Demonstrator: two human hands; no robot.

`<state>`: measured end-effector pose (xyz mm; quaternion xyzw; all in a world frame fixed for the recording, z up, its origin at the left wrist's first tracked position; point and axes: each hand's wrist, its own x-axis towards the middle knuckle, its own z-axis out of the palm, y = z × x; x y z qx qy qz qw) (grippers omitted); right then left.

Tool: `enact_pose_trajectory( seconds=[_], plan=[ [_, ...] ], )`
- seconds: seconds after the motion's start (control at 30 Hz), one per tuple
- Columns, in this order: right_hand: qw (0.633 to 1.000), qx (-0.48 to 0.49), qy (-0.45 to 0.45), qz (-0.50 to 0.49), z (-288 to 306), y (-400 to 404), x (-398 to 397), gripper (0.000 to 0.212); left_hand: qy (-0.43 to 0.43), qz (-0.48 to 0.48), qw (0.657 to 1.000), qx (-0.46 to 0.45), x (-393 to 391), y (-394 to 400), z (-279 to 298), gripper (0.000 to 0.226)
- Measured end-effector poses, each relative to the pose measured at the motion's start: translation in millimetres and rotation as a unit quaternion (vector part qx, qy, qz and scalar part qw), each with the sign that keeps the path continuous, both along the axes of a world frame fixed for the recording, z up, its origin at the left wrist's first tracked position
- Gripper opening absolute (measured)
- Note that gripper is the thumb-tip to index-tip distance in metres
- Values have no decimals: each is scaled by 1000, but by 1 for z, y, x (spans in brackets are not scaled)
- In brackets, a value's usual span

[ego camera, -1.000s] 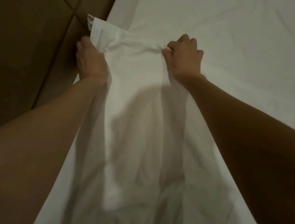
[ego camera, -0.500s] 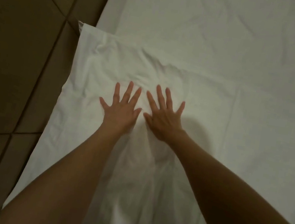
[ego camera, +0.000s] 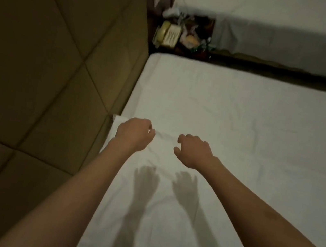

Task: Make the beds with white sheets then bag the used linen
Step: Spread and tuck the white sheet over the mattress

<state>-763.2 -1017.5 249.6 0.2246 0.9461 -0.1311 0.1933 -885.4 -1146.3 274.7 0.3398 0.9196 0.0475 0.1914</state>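
Both hands are hovering released, fingers loosely curled, over the folded white cotton sheet (ego camera: pixel 147 185) lying along the near bed's (ego camera: pixel 245 115) headboard edge. The left hand (ego camera: pixel 134 134) is hanging nearer its far corner; the right hand (ego camera: pixel 193 151) is facing open mattress rightward.

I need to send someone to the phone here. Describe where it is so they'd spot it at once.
Start at the padded headboard and follow the near bed to its far corner. In the gap before the second bed is a cluttered nightstand; the telephone is its cream, keypad-faced item nearest the headboard.
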Motion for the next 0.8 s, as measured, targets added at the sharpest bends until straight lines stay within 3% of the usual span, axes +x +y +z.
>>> enact_pose_trajectory(
  seconds=[0.2, 0.37, 0.8],
  plan=[
    [998, 27, -10, -49, 135, -5, 38, 46, 38, -67, 997, -6, 29, -10, 121, 38],
    [992, 55, 41, -109, 211, -10, 79, 45, 51, -106, 993, 25, 50, -3, 173, 37],
    [954, 114, 84, -265, 245, 10, 245, 44, 50, -252, 966, 33, 194, 76, 189, 33]
  ],
)
